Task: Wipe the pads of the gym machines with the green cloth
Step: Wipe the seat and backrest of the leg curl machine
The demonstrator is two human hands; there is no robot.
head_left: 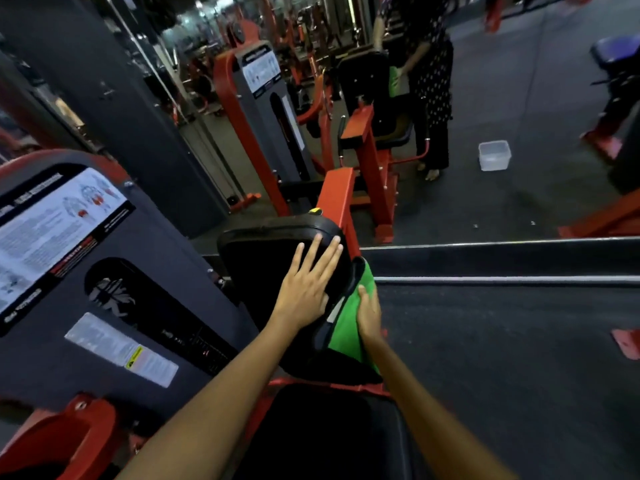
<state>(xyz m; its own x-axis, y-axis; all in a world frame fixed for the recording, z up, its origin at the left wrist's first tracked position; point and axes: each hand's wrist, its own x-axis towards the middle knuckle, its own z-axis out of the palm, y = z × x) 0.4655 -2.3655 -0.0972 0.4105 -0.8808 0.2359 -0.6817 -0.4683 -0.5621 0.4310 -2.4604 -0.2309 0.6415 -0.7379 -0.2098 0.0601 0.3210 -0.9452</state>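
Mid-wipe on the black back pad (273,258) at frame centre. Left hand (304,289) lies flat on its back face, fingers straight and spread. Right hand (369,313) presses the green cloth (349,330) against the pad's right side, fingers hidden behind it. Seat pad (322,434) below looks not yet wiped; other machines left.
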